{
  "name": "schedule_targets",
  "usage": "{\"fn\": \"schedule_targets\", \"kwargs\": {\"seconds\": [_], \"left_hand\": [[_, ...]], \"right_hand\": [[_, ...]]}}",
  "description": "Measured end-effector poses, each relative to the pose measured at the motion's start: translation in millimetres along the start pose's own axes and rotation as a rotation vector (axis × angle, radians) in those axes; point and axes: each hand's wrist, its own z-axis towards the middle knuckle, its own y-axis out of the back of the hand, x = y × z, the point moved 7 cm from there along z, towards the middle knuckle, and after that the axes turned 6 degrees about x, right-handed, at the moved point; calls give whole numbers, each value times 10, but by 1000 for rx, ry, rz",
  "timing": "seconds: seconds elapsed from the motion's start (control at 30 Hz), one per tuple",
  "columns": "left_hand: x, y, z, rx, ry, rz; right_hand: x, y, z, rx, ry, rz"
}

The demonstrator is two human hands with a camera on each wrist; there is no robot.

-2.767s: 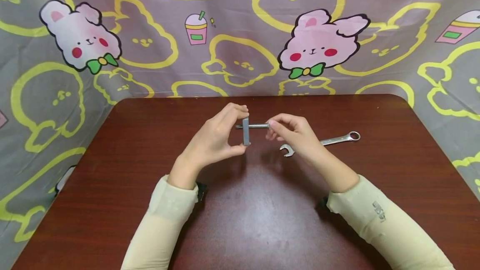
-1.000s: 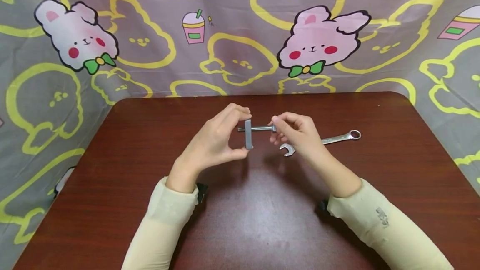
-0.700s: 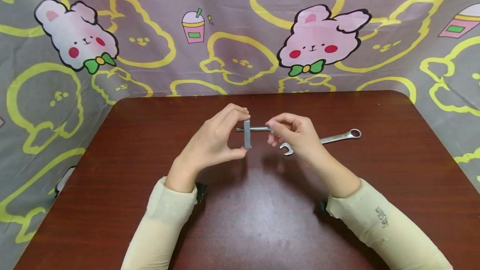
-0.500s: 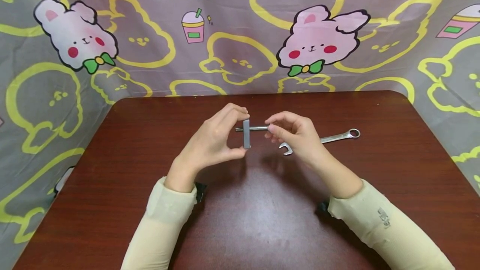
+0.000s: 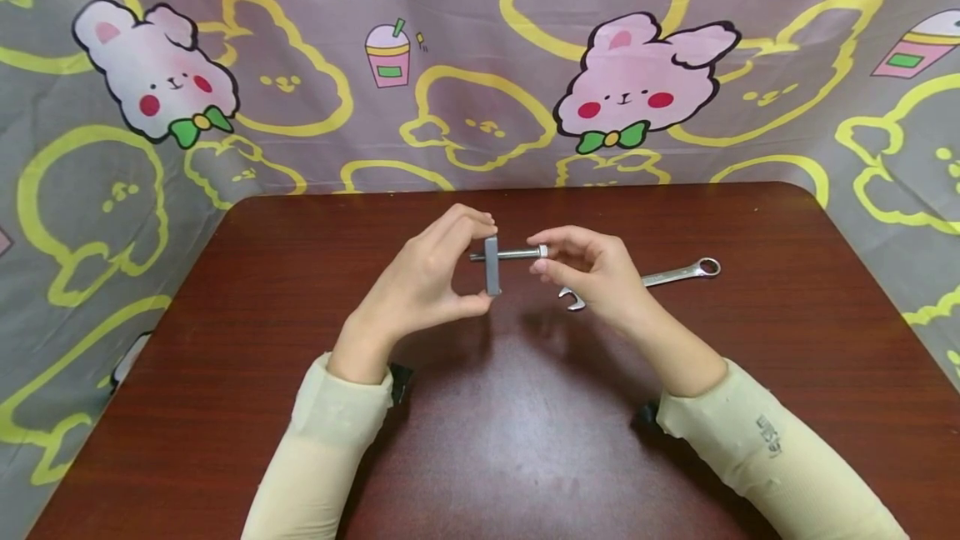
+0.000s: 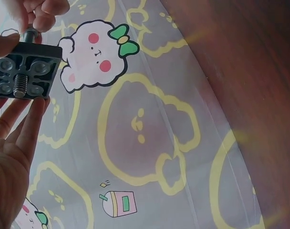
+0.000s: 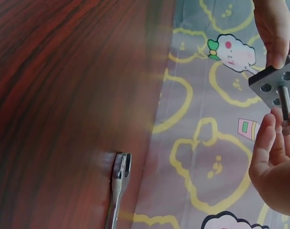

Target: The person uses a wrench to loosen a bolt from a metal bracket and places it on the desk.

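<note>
A grey square plate stands on edge above the table, its top and bottom edges between the fingers and thumb of my left hand. A silver bolt passes through its middle, the threaded end sticking out on the left side, as the left wrist view shows beside the plate's round corner holes. On the right, my right hand has thumb and fingertips at the bolt's head, which shows between them. In the right wrist view the bolt's shank runs from the plate to these fingertips.
A combination wrench lies on the dark brown table, partly hidden behind my right hand. A patterned cloth with rabbits and yellow outlines hangs around the back and sides.
My right thumb and fingers have shifted about the bolt's head, which now shows between their tips. The plate has stayed nearly in place in my left hand. The wrench has not moved.
</note>
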Motion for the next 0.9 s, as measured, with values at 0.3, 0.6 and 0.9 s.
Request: {"fn": "schedule_targets", "kwargs": {"seconds": [0.3, 0.6, 0.9], "left_hand": [[7, 2, 13, -12, -8, -23], [-6, 14, 19, -17, -6, -16], [-20, -6, 15, -21, -13, -16]], "right_hand": [[124, 36, -52, -87, 214, -145], [108, 34, -48, -13, 223, -39], [-34, 84, 19, -6, -37, -19]]}}
